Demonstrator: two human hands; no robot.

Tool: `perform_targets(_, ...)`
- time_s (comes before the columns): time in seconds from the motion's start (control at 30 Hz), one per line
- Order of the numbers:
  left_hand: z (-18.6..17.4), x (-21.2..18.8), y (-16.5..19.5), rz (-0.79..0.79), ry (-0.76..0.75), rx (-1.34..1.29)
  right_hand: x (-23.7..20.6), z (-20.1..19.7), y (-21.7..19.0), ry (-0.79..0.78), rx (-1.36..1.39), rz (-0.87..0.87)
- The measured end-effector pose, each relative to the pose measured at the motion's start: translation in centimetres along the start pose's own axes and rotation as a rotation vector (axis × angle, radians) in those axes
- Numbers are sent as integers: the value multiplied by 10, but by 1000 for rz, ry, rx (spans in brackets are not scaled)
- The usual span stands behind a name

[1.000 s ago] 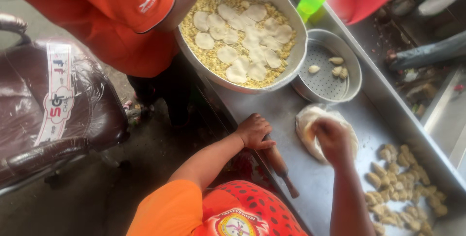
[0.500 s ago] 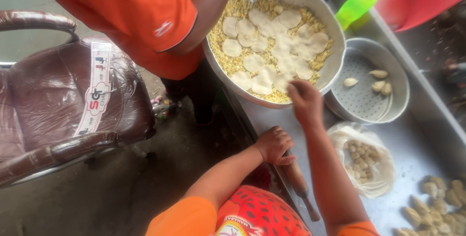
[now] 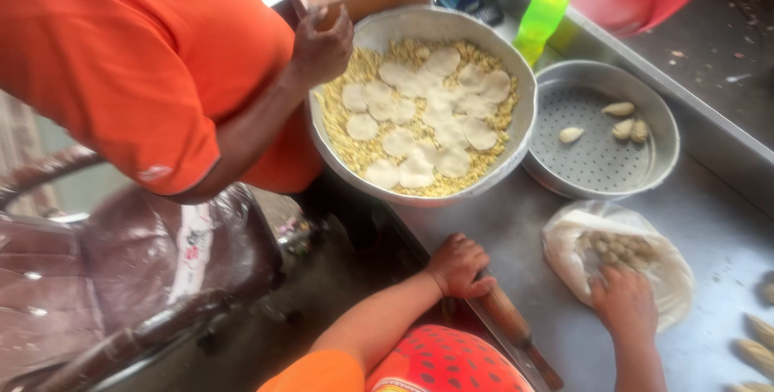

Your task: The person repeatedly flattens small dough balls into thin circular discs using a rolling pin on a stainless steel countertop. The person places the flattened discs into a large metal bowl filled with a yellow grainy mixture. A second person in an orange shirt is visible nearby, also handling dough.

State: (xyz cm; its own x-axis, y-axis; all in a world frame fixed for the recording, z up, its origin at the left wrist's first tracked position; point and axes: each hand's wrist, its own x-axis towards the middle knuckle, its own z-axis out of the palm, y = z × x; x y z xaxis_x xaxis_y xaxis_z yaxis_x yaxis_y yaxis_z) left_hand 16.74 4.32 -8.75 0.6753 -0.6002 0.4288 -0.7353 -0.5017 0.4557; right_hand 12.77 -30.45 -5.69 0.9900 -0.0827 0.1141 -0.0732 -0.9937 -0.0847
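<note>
- Your left hand (image 3: 458,265) is closed around the wooden rolling pin (image 3: 516,329) at the near desk (image 3: 516,235) edge.
- Your right hand (image 3: 625,303) reaches, fingers curled, into the plastic bag of dough pieces (image 3: 617,248); whether it grips one is unclear.
- Done: many flat rounds in the big bowl (image 3: 423,114).
- Left: the bag looks well stocked.
</note>
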Motion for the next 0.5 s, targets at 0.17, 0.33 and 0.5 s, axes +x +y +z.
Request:
perform_targets(0.17, 2, -1, -1, 14, 23, 52, -7, 14, -13, -159, -28, 143)
perform_targets(0.33, 1, 2, 0, 3, -17, 52, -9, 6, -13, -162, -6, 154)
perform_targets(0.5, -5, 4, 4, 9, -2, 85, -19, -2, -13, -218, -1, 299)
